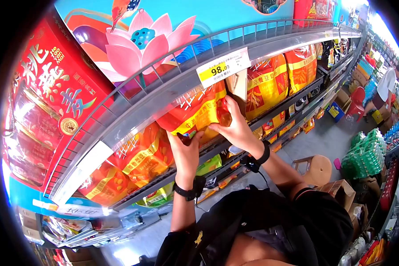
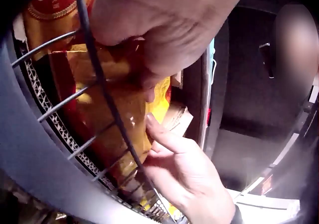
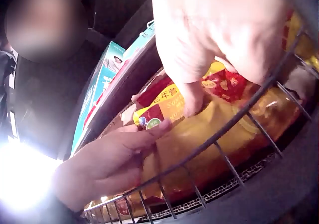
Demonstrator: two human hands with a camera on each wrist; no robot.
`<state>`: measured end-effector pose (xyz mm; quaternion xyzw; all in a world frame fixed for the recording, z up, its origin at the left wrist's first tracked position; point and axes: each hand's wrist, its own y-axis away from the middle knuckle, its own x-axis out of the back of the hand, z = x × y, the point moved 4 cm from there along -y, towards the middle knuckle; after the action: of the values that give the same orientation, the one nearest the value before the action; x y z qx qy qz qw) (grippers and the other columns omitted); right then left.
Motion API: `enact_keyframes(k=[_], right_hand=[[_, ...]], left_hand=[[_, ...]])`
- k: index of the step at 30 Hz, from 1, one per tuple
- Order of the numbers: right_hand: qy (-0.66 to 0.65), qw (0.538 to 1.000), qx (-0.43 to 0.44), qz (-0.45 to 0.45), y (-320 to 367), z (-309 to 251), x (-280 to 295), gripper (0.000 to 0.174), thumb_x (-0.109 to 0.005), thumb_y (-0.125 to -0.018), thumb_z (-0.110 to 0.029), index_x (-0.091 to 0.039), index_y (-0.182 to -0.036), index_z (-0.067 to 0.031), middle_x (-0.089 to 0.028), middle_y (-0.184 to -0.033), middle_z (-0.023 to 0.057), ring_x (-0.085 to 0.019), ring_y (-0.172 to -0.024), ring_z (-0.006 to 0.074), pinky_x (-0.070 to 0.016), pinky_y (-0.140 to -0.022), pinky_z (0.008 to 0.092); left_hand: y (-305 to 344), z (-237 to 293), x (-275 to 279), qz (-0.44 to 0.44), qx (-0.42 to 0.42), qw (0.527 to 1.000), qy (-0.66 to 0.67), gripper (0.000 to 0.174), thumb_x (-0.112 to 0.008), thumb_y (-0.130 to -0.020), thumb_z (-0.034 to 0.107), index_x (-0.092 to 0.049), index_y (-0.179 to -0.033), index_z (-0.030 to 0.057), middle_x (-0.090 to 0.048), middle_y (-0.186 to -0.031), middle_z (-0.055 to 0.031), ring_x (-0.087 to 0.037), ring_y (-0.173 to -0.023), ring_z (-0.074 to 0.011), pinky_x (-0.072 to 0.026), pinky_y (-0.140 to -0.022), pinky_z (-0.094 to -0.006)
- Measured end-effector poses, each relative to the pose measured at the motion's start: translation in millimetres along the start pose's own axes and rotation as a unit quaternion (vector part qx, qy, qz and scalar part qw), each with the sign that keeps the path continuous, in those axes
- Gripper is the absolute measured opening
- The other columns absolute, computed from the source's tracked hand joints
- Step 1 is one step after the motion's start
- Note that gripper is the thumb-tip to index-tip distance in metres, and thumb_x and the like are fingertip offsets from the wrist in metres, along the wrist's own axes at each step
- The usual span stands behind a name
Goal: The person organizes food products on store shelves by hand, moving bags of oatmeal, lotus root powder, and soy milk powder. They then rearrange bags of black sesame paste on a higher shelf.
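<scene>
A big bottle of golden cooking oil (image 1: 195,111) with a red and yellow label lies tilted at the front of the middle shelf, behind the grey wire rail (image 1: 164,84). My left hand (image 1: 186,148) holds its lower end from below. My right hand (image 1: 235,128) grips its right side, fingers on the label. In the left wrist view my left hand's thumb (image 2: 149,79) presses on the oil bottle (image 2: 119,114) and my right hand (image 2: 179,169) reaches in from below. In the right wrist view my right hand (image 3: 219,34) lies over the oil bottle (image 3: 214,144) while my left hand (image 3: 109,159) touches the label.
More oil bottles (image 1: 270,84) fill the same shelf on both sides. A yellow price tag reading 98.00 (image 1: 224,66) hangs on the rail. Red gift boxes (image 1: 48,102) stand on the top shelf. A wooden stool (image 1: 317,168) and cartons (image 1: 341,190) stand in the aisle.
</scene>
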<state>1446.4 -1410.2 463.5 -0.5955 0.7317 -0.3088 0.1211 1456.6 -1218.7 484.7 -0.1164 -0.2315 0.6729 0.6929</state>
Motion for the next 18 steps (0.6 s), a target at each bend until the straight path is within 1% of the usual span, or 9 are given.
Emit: enact_keyframes(k=[1, 4, 5, 7, 8, 9, 12, 16, 18], right_hand=[[-0.003, 1.0, -0.011, 0.009, -1.5, 1.8, -1.5, 0.097, -0.084, -0.09, -0.013, -0.019, -0.159, 0.0039, -0.046, -0.153, 0.0253, -0.047, -0.145, 0.0297, -0.0399, -0.118, 0.041], [0.059, 0.997, -0.031, 0.027, 0.2, -7.5, 0.3, 0.099, -0.086, -0.087, -0.013, -0.021, -0.159, 0.0054, -0.047, -0.152, 0.0287, -0.049, -0.144, 0.0349, -0.0416, -0.117, 0.0427], [0.077, 0.995, -0.057, 0.018, -1.6, -17.1, 2.7, 0.099, -0.087, -0.086, -0.014, -0.023, -0.158, 0.006, -0.047, -0.152, 0.0297, -0.049, -0.143, 0.0372, -0.0425, -0.117, 0.0436], [0.112, 0.988, -0.106, 0.003, -4.2, -34.1, 10.3, 0.1, -0.088, -0.084, -0.017, -0.025, -0.157, 0.0072, -0.047, -0.151, 0.0319, -0.05, -0.141, 0.0419, -0.0441, -0.115, 0.0455], [0.152, 0.985, -0.085, 0.017, -0.8, -30.7, 10.8, 0.1, -0.088, -0.083, -0.019, -0.026, -0.157, 0.0076, -0.048, -0.15, 0.032, -0.051, -0.14, 0.0431, -0.0448, -0.114, 0.0461], [0.192, 0.979, -0.064, 0.031, 3.6, -22.6, 9.7, 0.101, -0.089, -0.083, -0.021, -0.027, -0.156, 0.008, -0.049, -0.149, 0.0321, -0.051, -0.139, 0.0442, -0.0455, -0.113, 0.0467], [0.239, 0.969, -0.047, 0.047, 6.4, -20.5, 10.8, 0.099, -0.088, -0.083, -0.027, -0.03, -0.155, 0.0081, -0.051, -0.147, 0.0318, -0.053, -0.136, 0.0455, -0.0464, -0.112, 0.048], [0.231, 0.969, -0.047, 0.07, 6.6, -25.3, 11.2, 0.091, -0.088, -0.084, -0.027, -0.035, -0.151, 0.0065, -0.055, -0.143, 0.0298, -0.057, -0.132, 0.044, -0.0492, -0.108, 0.0466], [0.244, 0.964, -0.023, 0.1, 9.4, -13.9, 11.3, 0.088, -0.088, -0.085, -0.027, -0.038, -0.149, 0.0055, -0.057, -0.141, 0.0284, -0.059, -0.129, 0.0434, -0.0511, -0.105, 0.0458]], left_hand=[[-3.1, -7.9, 0.5, 0.013, 0.027, 0.999, 0.046, 0.084, -0.085, -0.083, -0.001, -0.036, -0.151, 0.0, -0.057, -0.138, -0.0166, -0.061, -0.12, -0.025, -0.0524, -0.098, -0.0367], [-5.3, -12.2, 3.3, 0.07, 0.047, 0.995, -0.058, 0.086, -0.087, -0.083, 0.006, -0.035, -0.152, -0.0002, -0.058, -0.139, -0.0222, -0.062, -0.122, -0.0309, -0.0525, -0.098, -0.0392], [-1.7, 0.6, 2.3, 0.068, 0.078, 0.992, -0.068, 0.094, -0.09, -0.083, 0.014, -0.031, -0.154, -0.0018, -0.057, -0.14, -0.0274, -0.061, -0.125, -0.0368, -0.0515, -0.1, -0.0414], [5.8, 0.3, 0.9, 0.084, 0.033, 0.989, -0.113, 0.1, -0.091, -0.082, 0.015, -0.026, -0.157, -0.0029, -0.056, -0.141, -0.028, -0.061, -0.126, -0.0372, -0.0508, -0.102, -0.0412], [10.4, -3.2, 1.9, 0.092, 0.011, 0.987, -0.135, 0.103, -0.091, -0.082, 0.016, -0.024, -0.158, -0.0034, -0.056, -0.141, -0.0284, -0.061, -0.126, -0.0374, -0.0504, -0.102, -0.0411], [12.1, -13.9, 3.6, 0.077, 0.004, 0.99, -0.119, 0.109, -0.092, -0.081, 0.015, -0.019, -0.159, -0.0046, -0.054, -0.143, -0.0292, -0.059, -0.129, -0.0385, -0.0493, -0.104, -0.0422], [19.8, -2.9, 7.0, -0.008, -0.01, 0.994, -0.112, 0.104, -0.089, -0.083, 0.008, -0.018, -0.159, -0.0061, -0.053, -0.142, -0.0244, -0.056, -0.129, -0.0297, -0.049, -0.106, -0.041], [19.0, -4.1, 11.5, 0.003, 0.021, 0.988, -0.156, 0.098, -0.084, -0.083, 0.0, -0.022, -0.159, -0.0049, -0.051, -0.144, -0.0287, -0.054, -0.134, -0.039, -0.0435, -0.111, -0.0435], [21.0, -2.7, 9.2, 0.026, -0.006, 0.983, -0.184, 0.094, -0.081, -0.084, -0.002, -0.023, -0.158, -0.0047, -0.05, -0.147, -0.0303, -0.052, -0.135, -0.0427, -0.0435, -0.111, -0.0438]])
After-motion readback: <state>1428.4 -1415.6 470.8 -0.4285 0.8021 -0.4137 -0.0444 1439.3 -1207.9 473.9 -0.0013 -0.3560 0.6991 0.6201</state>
